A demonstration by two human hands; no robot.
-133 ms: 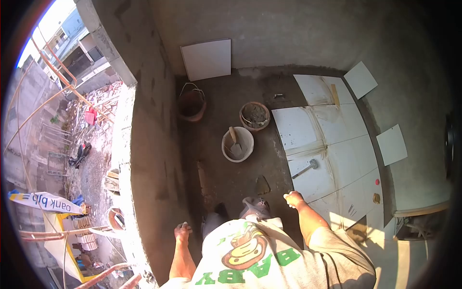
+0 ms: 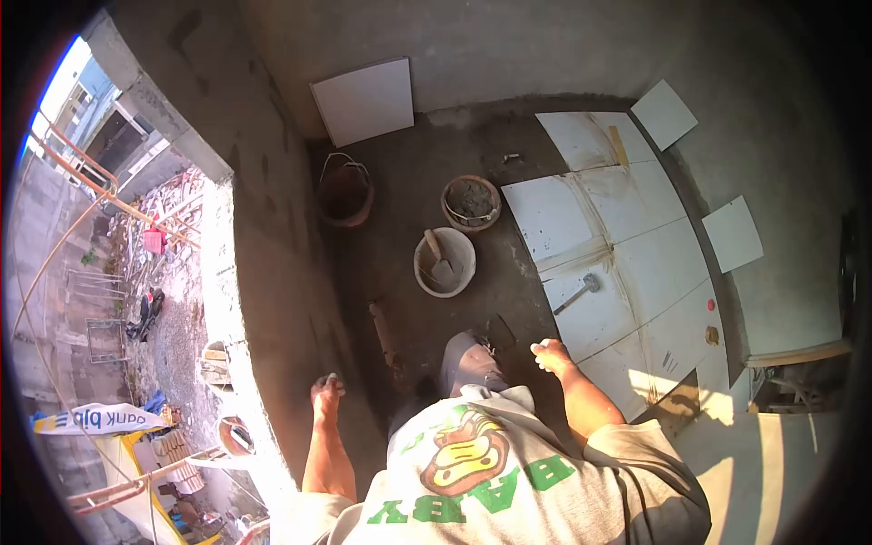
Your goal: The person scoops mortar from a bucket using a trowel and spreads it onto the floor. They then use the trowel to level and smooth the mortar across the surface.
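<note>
My left hand (image 2: 328, 396) hangs at my left side near the dark wall, its fingers curled in and nothing visible in them. Out to my right, my right hand (image 2: 550, 356) is also curled, with pale fingertips; I see no object in it. It is nearest the white floor tiles (image 2: 654, 195), apart from them. A hammer (image 2: 578, 294) lies on one tile. Ahead on the floor, a pale bucket (image 2: 465, 276) has a trowel (image 2: 439, 252) inside. Just behind stands a bucket of grey mortar (image 2: 472, 200).
A dark bucket (image 2: 345, 202) with a raised handle stands by the left wall. White tiles (image 2: 365, 102) lean on the far wall, and another tile (image 2: 732, 233) leans at the right. A wall edge (image 2: 227, 272) borders a drop to rubble outside.
My view has shifted, so the buckets and tiles sit slightly higher and further left. One knee has come forward. Both hands appear a little higher in view and stay curled.
</note>
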